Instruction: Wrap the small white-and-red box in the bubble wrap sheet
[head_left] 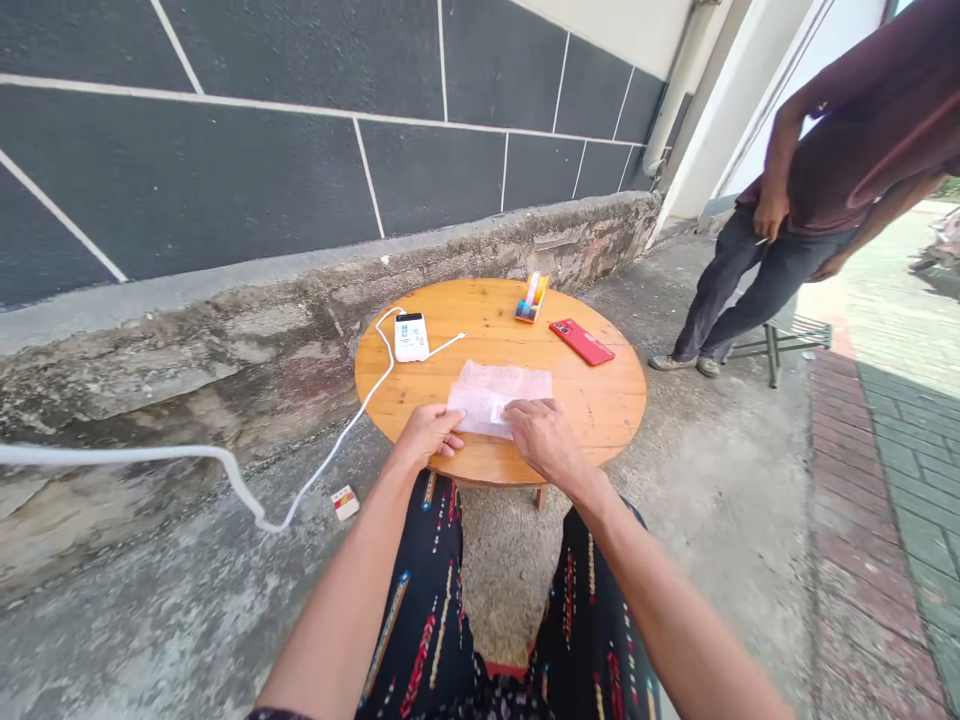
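Observation:
A pale pink, translucent sheet that looks like bubble wrap lies on the round wooden table in front of me. My left hand pinches the sheet's near left corner, thumb on top and fingers curled below. On the sheet, close to its near edge, is a small white item, too small to name. My right hand has its fingers bent together at the right side of this item, touching it and the sheet. The right fingertips are partly hidden by the hand.
A tape dispenser and a red phone lie at the table's far right. A white power bank with a trailing white cable is at the left. A small box lies on the ground. A person stands at right.

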